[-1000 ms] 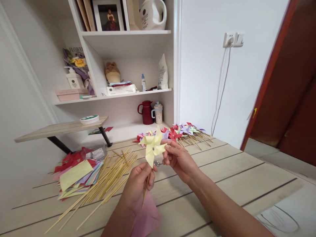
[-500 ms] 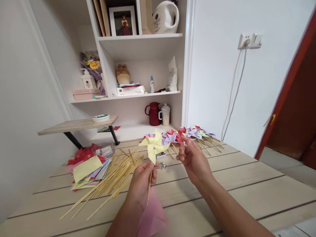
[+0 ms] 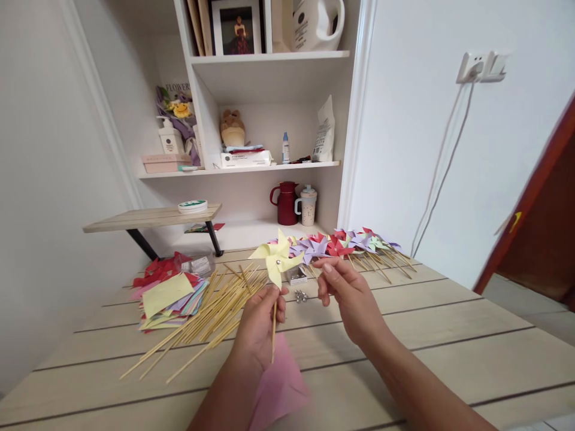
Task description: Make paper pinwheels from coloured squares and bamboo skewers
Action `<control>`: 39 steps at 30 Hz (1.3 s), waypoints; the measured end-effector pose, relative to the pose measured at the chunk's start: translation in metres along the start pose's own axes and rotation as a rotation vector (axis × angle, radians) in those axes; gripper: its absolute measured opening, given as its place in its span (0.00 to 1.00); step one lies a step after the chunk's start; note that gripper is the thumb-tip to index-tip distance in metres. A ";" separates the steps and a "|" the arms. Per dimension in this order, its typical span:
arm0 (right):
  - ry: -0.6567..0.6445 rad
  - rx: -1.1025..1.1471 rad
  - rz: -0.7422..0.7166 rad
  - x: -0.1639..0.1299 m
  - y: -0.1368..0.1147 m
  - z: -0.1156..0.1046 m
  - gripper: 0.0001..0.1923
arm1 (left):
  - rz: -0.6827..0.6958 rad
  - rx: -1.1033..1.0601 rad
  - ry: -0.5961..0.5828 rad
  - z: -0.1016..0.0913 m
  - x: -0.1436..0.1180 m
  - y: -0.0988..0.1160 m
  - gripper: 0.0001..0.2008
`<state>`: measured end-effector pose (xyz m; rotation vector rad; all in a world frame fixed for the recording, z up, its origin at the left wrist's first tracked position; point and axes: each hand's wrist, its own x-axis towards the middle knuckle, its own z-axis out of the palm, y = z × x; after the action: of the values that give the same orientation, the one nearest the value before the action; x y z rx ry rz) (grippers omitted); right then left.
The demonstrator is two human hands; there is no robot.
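My left hand (image 3: 262, 326) is closed around the thin wooden stick of a pale yellow paper pinwheel (image 3: 274, 261), just below its blades. The pinwheel stands upright, with a small metal fastener at its centre. To its right is my right hand (image 3: 348, 293), loosely curled with forefinger and thumb pointing at the blades but apart from them. I see nothing in its fingers. Between and beyond the hands lie a small pile of metal fasteners (image 3: 301, 296) and a little open box (image 3: 297, 276). A pink paper sheet (image 3: 279, 389) lies under my left forearm.
Bamboo sticks (image 3: 211, 317) and stacked coloured paper (image 3: 168, 296) lie at the left. Several pinwheels (image 3: 359, 240) are along the table's back right. A small raised shelf (image 3: 148, 218) stands back left, before a white shelf unit (image 3: 269, 169) with a red jug (image 3: 286, 205).
The view has shifted slightly, so the background sits farther right. My right hand's thumb and forefinger are closer together. My left hand still grips the pinwheel stick.
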<state>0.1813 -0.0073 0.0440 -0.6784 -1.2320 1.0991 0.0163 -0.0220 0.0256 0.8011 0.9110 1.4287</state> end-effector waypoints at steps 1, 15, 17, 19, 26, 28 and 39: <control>-0.015 -0.022 -0.008 -0.001 0.001 0.001 0.12 | -0.003 0.010 -0.012 0.000 0.000 0.000 0.18; 0.249 0.054 -0.075 0.013 0.005 -0.013 0.20 | 0.352 1.277 -0.352 0.014 -0.015 -0.014 0.13; 0.251 0.047 -0.078 0.013 0.004 -0.012 0.19 | 0.382 1.349 -0.435 0.014 -0.015 -0.019 0.14; 0.263 0.012 -0.097 0.013 0.002 -0.012 0.18 | 0.456 1.360 -0.411 0.013 -0.013 -0.021 0.14; 0.354 -0.076 -0.311 0.011 -0.002 -0.012 0.14 | 0.492 1.128 -0.139 0.007 -0.008 -0.015 0.13; 0.366 -0.117 -0.368 0.009 -0.001 -0.013 0.11 | 0.448 1.068 -0.135 0.008 -0.008 -0.014 0.14; 0.227 -0.674 -0.553 0.003 -0.003 -0.005 0.04 | 0.374 0.759 -0.012 0.011 -0.010 -0.007 0.14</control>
<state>0.1872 -0.0047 0.0471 -0.8607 -1.4743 0.1282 0.0296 -0.0314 0.0250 1.6072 1.3715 1.3808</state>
